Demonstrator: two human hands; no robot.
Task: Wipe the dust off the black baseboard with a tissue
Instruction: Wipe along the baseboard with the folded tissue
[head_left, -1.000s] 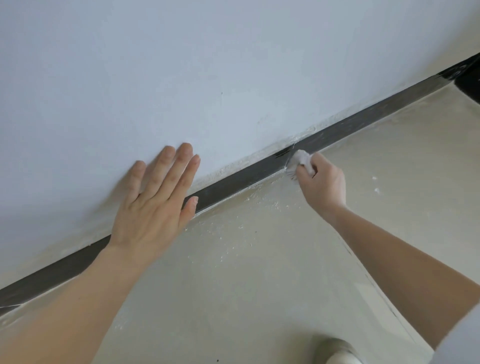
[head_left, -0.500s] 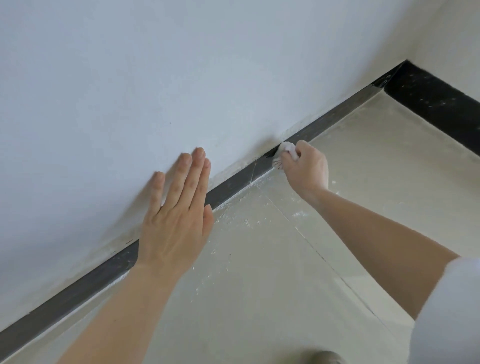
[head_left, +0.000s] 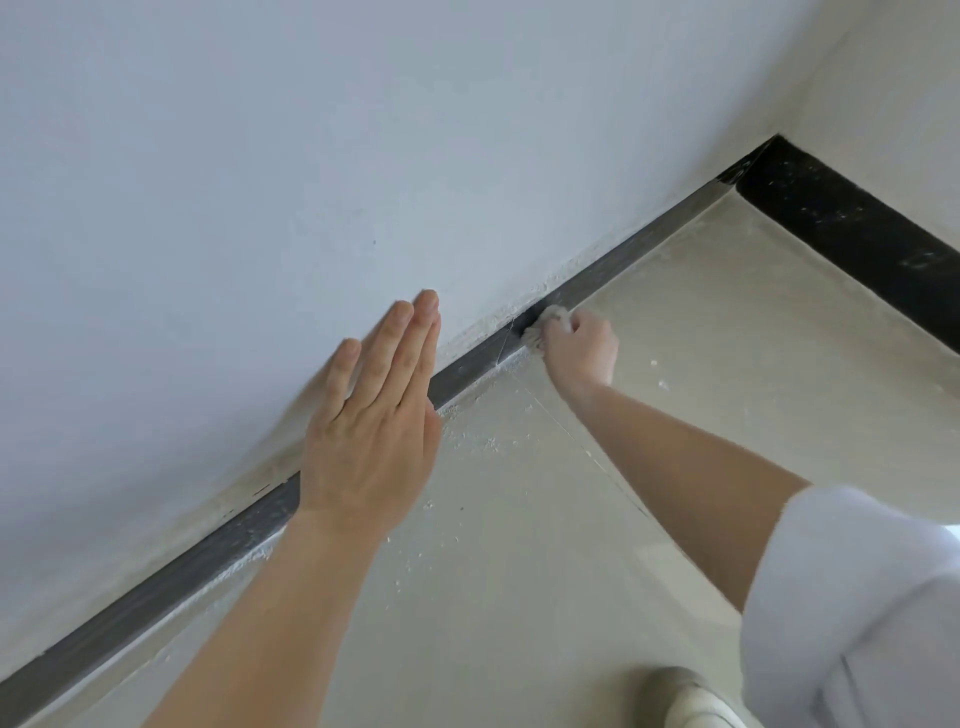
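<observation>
Wiping mid-board, the right hand (head_left: 579, 345) pinches the tissue (head_left: 550, 316) in curled fingers (head_left: 575, 326) against the black baseboard (head_left: 478, 364) at two o'clock of the left hand (head_left: 371, 431), flat on the wall (head_left: 311, 182), fingers together; next call, likely, a drag toward the one-o'clock corner (head_left: 748, 171).

An indoor room, seemingly a home still dusty from building work: two plain white painted walls (head_left: 311, 156) meet in a corner, a long black baseboard strip (head_left: 156, 587) runs along their foot, and white plaster-like crumbs (head_left: 467, 441) litter the glossy beige floor tiles (head_left: 519, 597).
</observation>
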